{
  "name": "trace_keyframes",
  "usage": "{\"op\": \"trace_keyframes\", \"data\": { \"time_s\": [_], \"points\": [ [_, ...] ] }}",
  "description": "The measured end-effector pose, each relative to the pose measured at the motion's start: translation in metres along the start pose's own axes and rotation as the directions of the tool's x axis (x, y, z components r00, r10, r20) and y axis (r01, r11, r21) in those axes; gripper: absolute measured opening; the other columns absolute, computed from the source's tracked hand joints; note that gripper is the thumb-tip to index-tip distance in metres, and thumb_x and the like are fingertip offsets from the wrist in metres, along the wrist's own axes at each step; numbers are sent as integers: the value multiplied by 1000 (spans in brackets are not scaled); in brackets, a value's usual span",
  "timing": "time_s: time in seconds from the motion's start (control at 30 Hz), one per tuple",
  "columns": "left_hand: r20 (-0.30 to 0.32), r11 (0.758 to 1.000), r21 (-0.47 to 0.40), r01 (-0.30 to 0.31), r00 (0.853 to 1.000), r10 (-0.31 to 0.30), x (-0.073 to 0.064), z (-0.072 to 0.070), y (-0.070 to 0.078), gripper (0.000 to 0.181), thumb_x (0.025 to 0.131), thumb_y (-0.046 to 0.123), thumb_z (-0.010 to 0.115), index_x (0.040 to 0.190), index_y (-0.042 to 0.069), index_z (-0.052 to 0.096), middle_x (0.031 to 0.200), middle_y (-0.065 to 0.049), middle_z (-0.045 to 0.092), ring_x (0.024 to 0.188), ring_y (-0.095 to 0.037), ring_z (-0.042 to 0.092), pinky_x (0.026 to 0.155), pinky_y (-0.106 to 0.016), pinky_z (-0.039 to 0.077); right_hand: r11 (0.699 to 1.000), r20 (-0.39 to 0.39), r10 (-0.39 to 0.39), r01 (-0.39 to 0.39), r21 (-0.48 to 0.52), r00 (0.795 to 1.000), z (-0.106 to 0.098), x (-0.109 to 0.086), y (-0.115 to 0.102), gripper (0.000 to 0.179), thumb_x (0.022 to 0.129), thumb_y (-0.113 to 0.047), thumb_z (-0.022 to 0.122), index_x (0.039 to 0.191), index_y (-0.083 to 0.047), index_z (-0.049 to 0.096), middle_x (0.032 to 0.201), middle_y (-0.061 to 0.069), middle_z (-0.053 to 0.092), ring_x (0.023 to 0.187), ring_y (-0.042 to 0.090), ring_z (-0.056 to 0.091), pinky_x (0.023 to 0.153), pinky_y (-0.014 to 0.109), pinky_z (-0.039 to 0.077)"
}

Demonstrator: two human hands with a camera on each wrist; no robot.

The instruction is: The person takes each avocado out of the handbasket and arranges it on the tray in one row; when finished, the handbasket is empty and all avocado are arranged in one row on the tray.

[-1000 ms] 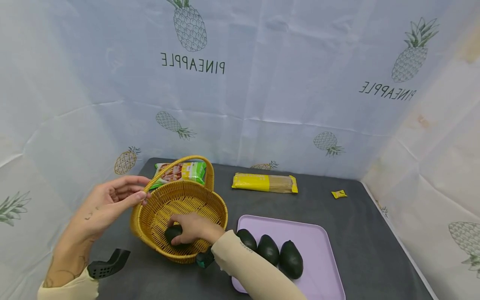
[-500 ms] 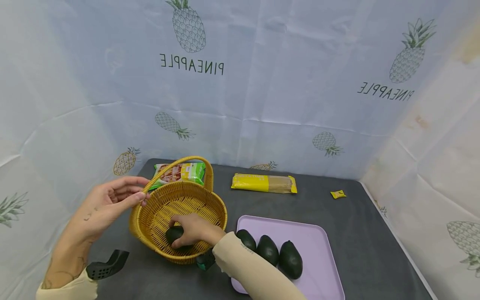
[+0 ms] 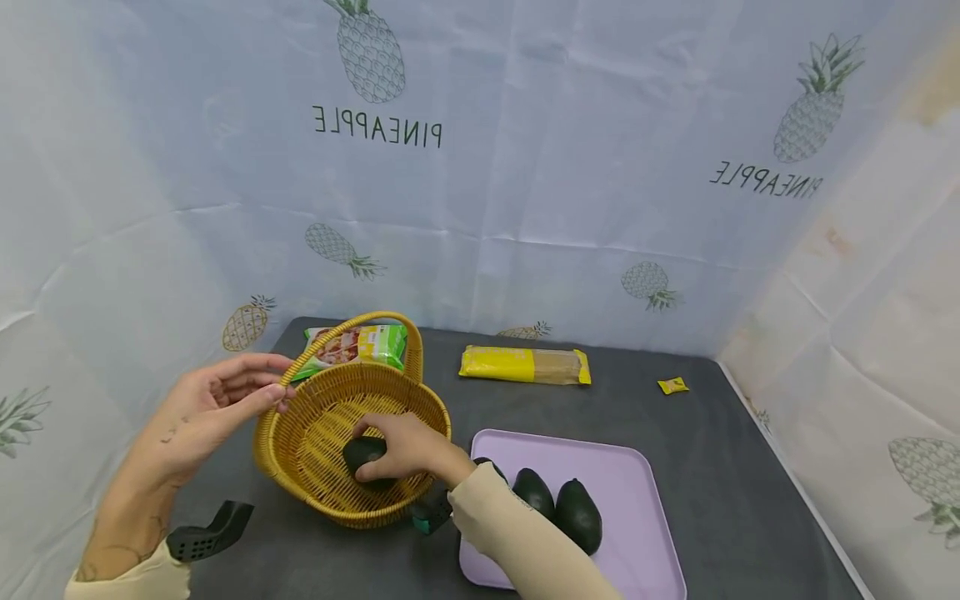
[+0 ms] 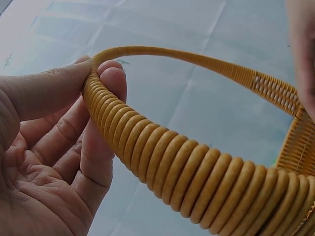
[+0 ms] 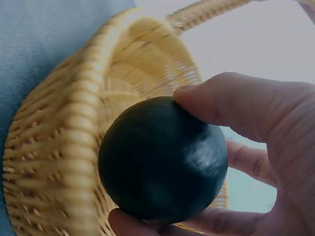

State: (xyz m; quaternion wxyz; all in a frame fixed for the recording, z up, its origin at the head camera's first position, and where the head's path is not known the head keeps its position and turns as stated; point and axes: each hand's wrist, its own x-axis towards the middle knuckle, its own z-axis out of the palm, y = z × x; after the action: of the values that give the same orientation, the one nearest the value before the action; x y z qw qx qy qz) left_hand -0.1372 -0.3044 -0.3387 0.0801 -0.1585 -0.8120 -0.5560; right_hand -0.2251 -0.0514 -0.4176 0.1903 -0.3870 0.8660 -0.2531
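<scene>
My left hand [image 3: 213, 400] pinches the handle [image 4: 162, 162] of a yellow wicker basket [image 3: 300, 467] between thumb and fingers, at the handle's left side. Over the basket's inside, my right hand [image 3: 408, 450] grips a dark green avocado [image 5: 162, 160]. In the right wrist view the thumb lies on one side of the avocado and fingertips curl round the other, with the basket's rim [image 5: 86, 128] close beside it. Further avocados [image 3: 577, 517] lie in a row on a lilac tray [image 3: 637, 533] to the right, one partly hidden by the right sleeve.
Behind the basket lies a green and white food packet [image 3: 386, 343]. A yellow pack of noodles [image 3: 525, 365] is at the back middle of the dark table [image 3: 735, 475], and a small yellow wrapped piece [image 3: 672, 386] farther right. A printed cloth [image 3: 525, 167] closes off the back and sides.
My right hand has moved slightly up and to the right in the head view, carrying the avocado away from its earlier spot in the basket. The left hand stays on the handle.
</scene>
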Motion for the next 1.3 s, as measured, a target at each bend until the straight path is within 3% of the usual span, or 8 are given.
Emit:
{"op": "trace_keyframes", "data": {
  "time_s": [0.17,0.33,0.53,0.8,1.03,1.3],
  "points": [
    [-5,1000,26,15,1000,-15,0,0,3,30,103,4,59,132,3,59,103,2,74,91,-12,73,77,-24,63,998,-68,-10,14,58,998,-16,-14,4,48,89,-38,77,133,-27,60,128,-4,64,95,6,60,76,17,52],
    [3,1000,26,13,1000,-13,1,0,5,30,103,4,58,132,-1,58,102,1,74,91,-13,73,77,-25,63,990,-124,38,-20,140,992,-32,-31,11,49,89,-39,77,133,-30,59,118,-1,66,91,9,61,70,21,54],
    [7,1000,-20,-4,1000,4,0,-1,4,30,102,0,58,131,-1,58,102,0,74,91,-12,73,77,-25,63,983,-182,52,-17,184,982,-47,-46,14,48,90,-39,76,134,-32,58,119,-1,68,102,14,63,72,25,56],
    [9,1000,10,-10,1000,10,0,1,5,29,102,1,58,131,-1,58,101,0,74,89,-12,73,77,-26,63,970,-231,79,-21,242,970,-62,-64,11,48,90,-41,75,134,-35,57,125,-1,67,117,20,61,80,30,57],
    [13,1000,-7,-4,1000,4,0,1,4,29,102,1,58,131,0,59,102,1,74,90,-12,73,77,-25,63,944,-257,104,-14,328,961,-69,-80,16,49,91,-37,76,135,-33,56,122,4,65,106,21,64,73,31,61],
    [14,999,-54,-6,1000,6,1,0,4,29,102,0,59,130,0,59,101,-1,74,90,-12,73,76,-25,63,929,-319,155,-28,369,935,-78,-101,25,49,89,-36,77,133,-36,57,127,1,63,122,23,59,78,33,61]
  ]
}}
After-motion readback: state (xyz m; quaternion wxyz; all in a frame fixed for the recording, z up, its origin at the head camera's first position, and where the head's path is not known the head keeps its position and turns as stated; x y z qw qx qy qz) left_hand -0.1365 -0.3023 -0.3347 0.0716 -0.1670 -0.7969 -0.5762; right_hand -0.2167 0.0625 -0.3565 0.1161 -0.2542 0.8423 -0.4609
